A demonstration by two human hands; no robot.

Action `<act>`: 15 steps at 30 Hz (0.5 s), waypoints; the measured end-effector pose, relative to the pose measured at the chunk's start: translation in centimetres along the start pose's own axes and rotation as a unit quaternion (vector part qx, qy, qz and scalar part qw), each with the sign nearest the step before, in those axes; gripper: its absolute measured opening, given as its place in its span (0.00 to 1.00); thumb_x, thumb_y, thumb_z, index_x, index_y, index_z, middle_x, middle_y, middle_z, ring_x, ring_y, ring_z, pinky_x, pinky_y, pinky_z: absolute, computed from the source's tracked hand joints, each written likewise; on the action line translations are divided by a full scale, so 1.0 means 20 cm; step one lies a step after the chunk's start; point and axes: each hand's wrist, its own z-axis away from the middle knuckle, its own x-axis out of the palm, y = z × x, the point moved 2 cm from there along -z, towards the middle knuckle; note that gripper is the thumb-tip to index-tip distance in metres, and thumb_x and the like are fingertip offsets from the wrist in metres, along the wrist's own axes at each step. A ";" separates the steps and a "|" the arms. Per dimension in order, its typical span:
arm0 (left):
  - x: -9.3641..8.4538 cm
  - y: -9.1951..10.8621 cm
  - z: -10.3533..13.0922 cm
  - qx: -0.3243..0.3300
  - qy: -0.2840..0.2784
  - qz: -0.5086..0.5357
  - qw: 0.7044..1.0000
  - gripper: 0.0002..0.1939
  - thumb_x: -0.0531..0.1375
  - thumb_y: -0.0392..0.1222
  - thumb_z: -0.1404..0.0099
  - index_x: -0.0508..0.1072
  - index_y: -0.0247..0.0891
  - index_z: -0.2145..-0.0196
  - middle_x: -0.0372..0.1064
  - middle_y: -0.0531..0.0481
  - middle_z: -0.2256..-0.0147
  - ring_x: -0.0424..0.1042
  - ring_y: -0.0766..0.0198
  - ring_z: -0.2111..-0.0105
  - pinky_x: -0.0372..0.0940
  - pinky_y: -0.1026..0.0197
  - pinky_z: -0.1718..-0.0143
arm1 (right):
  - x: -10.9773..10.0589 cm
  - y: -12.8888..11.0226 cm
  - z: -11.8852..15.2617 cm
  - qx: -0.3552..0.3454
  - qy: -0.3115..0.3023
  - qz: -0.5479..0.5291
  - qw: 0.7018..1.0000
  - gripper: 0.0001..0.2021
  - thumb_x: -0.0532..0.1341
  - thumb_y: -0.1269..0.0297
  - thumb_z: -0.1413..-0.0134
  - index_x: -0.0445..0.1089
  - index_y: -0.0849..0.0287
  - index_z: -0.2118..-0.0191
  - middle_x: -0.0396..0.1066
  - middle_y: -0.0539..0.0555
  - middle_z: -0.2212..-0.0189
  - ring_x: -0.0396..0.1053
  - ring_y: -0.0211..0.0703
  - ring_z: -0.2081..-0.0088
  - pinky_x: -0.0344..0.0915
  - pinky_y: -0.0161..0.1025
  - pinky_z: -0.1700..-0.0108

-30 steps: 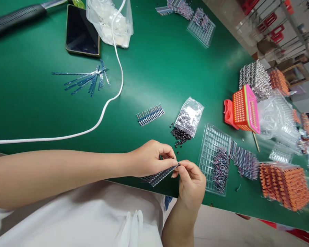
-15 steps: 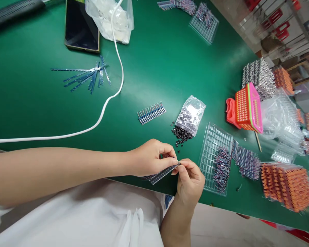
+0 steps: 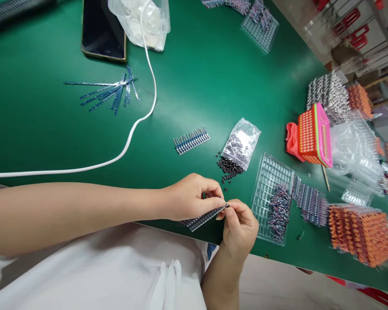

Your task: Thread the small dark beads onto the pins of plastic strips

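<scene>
My left hand is closed on a dark circuit board strip, which slants along the front edge of the table. Reddish wires show between its thumb and fingers. At the strip's right end, thumb and forefinger of my right hand pinch around a tiny black part, mostly covered by the fingertips. Beyond the hands, small black parts spill from a clear plastic bag. A similar board strip with wire leads lies on the green table.
To the right is a clear tray with wired components, beside board strips and an orange stack. A pink-and-orange basket stands farther back. A white cable, a phone, blue strips and a plastic tub occupy the left.
The view has shifted slightly. Both hands keep almost the same pose at the strip's end, with only a tiny movement of the fingertips.
</scene>
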 end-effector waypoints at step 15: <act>0.00 -0.01 0.00 0.001 -0.004 -0.038 0.999 0.11 0.59 0.44 0.35 0.78 0.34 0.69 0.76 0.51 0.73 0.67 0.69 0.76 0.59 0.68 0.76 | 0.00 -0.01 0.01 0.010 -0.003 0.005 1.000 0.04 0.69 0.64 0.48 0.77 0.58 0.68 0.71 0.48 0.76 0.69 0.35 0.77 0.67 0.34 0.75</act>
